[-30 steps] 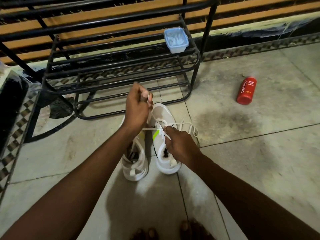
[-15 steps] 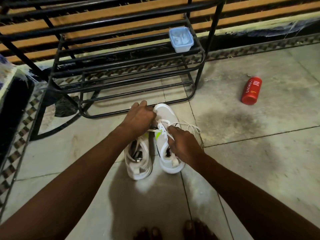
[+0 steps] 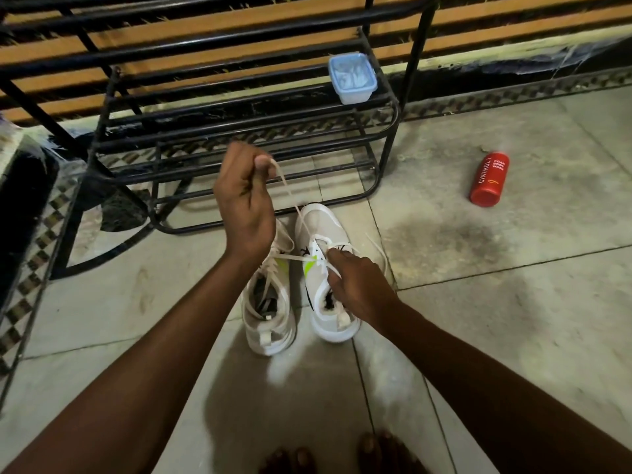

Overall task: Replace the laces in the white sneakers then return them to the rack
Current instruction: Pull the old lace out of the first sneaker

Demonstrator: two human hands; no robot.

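Note:
Two white sneakers stand side by side on the tiled floor, toes toward the rack. The right sneaker (image 3: 325, 234) has a white lace (image 3: 285, 186) running up from its eyelets. My left hand (image 3: 244, 200) is raised above the left sneaker (image 3: 270, 319) and pinches the lace's end, pulling it taut. My right hand (image 3: 359, 285) rests on the right sneaker's tongue area and grips its upper by the eyelets. The left sneaker has loose laces lying in its opening. The black metal shoe rack (image 3: 386, 159) stands just beyond the shoes.
A pale blue lidded plastic box (image 3: 353, 78) sits on the rack's upper right shelf. A red body-wash bottle (image 3: 489, 179) lies on the floor to the right. My bare toes (image 3: 342, 456) show at the bottom edge. A dark object stands at the far left.
My left hand went down to the sneaker's toe half a second ago and has now risen again, drawing the lace up taut. My right hand stayed on the right sneaker.

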